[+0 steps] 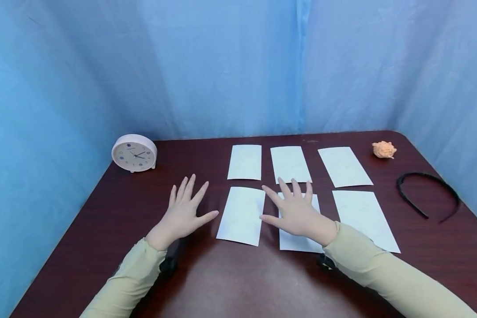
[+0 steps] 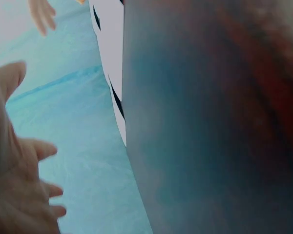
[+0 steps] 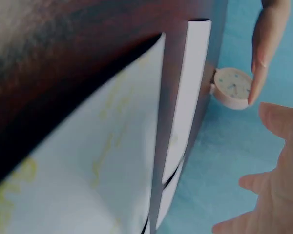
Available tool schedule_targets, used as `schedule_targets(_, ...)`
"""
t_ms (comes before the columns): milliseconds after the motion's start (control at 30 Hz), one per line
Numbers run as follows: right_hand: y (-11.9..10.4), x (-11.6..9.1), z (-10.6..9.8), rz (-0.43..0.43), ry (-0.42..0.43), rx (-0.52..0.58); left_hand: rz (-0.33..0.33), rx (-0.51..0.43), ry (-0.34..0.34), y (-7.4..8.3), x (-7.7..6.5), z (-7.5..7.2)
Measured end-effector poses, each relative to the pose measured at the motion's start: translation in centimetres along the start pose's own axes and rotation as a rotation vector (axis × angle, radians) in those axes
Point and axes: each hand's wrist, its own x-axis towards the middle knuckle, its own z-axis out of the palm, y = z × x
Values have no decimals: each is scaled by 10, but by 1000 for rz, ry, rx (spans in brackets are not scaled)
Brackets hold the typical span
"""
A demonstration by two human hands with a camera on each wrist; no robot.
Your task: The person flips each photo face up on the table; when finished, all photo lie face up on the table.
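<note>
Both hands hover over a dark red table with spread fingers, palms down, holding nothing. My left hand [image 1: 183, 214] is left of the front-left white card [image 1: 241, 216], its thumb pointing toward that card. Above the front-middle card [image 1: 298, 240] is my right hand [image 1: 296, 212], which hides part of it. Its fingertips reach the lower edge of the back-middle card [image 1: 290, 161] in the head view. A front-right card [image 1: 365, 216], a back-right card [image 1: 345, 165] and a back-left card [image 1: 244, 162] complete two rows. Faint yellow marks show on a card [image 3: 112, 136] in the right wrist view.
A round white clock [image 1: 134, 153] stands at the table's back left. At the right lie a crumpled peach-coloured ball [image 1: 384, 149] and a black headband [image 1: 425, 176]. Blue curtains [image 1: 222, 66] enclose the back and sides of the table [image 1: 103, 234].
</note>
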Motion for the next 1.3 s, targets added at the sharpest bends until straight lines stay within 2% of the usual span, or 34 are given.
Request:
schedule_targets(267,-13,6,14,-68,-141,-16,118,-21,-188,7,10,2)
schedule_targets(367,-18,8,18,-88,-198,-19,128,-19,-279,11,13,6)
schedule_targets(500,-22,9,23,-112,-258,2,144,-19,-354,13,15,12)
schedule_targets(833,-28,12,20,-154,-269,50,170,-49,-422,20,19,18)
schedule_targets(1067,-34,13,18,-136,-286,33,203,7,-422,22,19,18)
schedule_targets(1300,-37,12,21,-126,-290,4,235,36,-388,21,17,20)
